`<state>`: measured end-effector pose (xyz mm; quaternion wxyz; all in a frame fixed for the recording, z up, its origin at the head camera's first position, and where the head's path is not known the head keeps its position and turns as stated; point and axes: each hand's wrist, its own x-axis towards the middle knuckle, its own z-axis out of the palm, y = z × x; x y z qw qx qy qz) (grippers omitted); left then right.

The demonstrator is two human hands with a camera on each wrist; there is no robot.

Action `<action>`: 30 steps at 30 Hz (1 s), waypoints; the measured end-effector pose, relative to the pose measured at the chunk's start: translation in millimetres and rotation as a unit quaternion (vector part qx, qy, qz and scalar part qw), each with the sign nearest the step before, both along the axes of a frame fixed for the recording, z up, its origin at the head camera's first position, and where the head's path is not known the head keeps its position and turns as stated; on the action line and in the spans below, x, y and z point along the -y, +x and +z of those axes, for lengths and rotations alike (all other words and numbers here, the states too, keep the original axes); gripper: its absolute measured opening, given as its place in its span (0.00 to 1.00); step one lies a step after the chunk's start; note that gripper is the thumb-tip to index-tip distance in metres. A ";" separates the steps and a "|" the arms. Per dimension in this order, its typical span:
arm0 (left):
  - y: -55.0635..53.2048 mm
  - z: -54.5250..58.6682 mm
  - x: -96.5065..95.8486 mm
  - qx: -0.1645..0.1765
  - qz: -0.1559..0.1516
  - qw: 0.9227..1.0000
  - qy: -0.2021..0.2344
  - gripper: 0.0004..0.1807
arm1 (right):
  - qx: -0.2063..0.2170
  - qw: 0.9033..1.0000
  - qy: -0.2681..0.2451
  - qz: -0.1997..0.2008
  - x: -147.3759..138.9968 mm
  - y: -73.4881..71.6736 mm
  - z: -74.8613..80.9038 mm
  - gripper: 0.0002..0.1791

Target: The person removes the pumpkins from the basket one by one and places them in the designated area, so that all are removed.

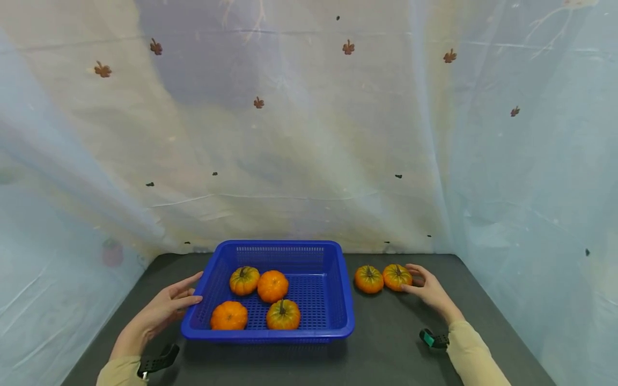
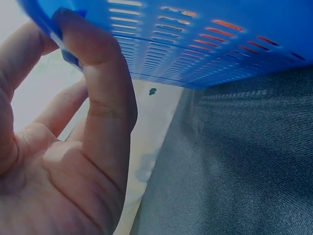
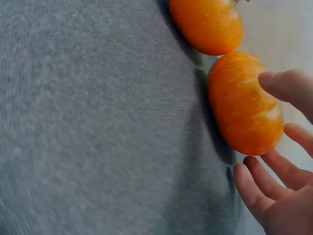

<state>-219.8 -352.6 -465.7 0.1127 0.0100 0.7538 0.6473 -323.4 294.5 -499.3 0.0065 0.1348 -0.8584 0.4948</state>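
My left hand [image 1: 163, 310] holds the left rim of a blue plastic basket [image 1: 348, 300]. In the left wrist view the thumb and fingers pinch that rim, and the slotted basket wall [image 2: 146, 44] rises beside them. Inside the basket lie two orange pumpkins [image 1: 272, 286] and two green-and-orange pumpkins [image 1: 283, 315]. To the basket's right, my right hand [image 1: 428, 289] is at a small pumpkin [image 1: 397, 277] on the table, thumb and fingers spread around its right side. A second pumpkin [image 1: 369, 279] sits just left of it. In the right wrist view the fingers look loosely bent.
The dark grey table [image 1: 386, 348] bears the basket and loose pumpkins. A pale printed curtain [image 1: 309, 134] hangs behind and at both sides. Each wrist wears a black strap [image 1: 156, 362].
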 end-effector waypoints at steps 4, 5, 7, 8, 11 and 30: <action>0.3 1.0 0.6 0.000 -0.001 1.000 -0.001 0.42 | -0.010 1.000 0.002 0.008 -1.9 2.4 10.3 0.38; 0.3 1.3 0.5 0.001 0.001 1.000 0.001 0.42 | -0.014 1.000 0.003 0.009 -1.9 3.1 13.6 0.38; 0.9 2.5 0.3 -0.002 -0.001 1.000 0.000 0.42 | -0.025 1.000 0.007 0.011 -1.3 4.6 20.9 0.38; 1.3 3.0 0.2 -0.004 -0.004 1.000 -0.001 0.42 | -0.031 0.999 0.010 0.013 -0.7 5.1 24.6 0.38; 2.0 3.9 -0.5 -0.007 -0.002 1.000 -0.002 0.42 | -0.048 0.999 0.008 0.023 2.4 5.8 36.6 0.38; 3.2 4.2 -8.6 -0.007 0.023 1.000 -0.001 0.44 | -0.145 0.981 -0.007 0.131 73.7 10.6 100.2 0.37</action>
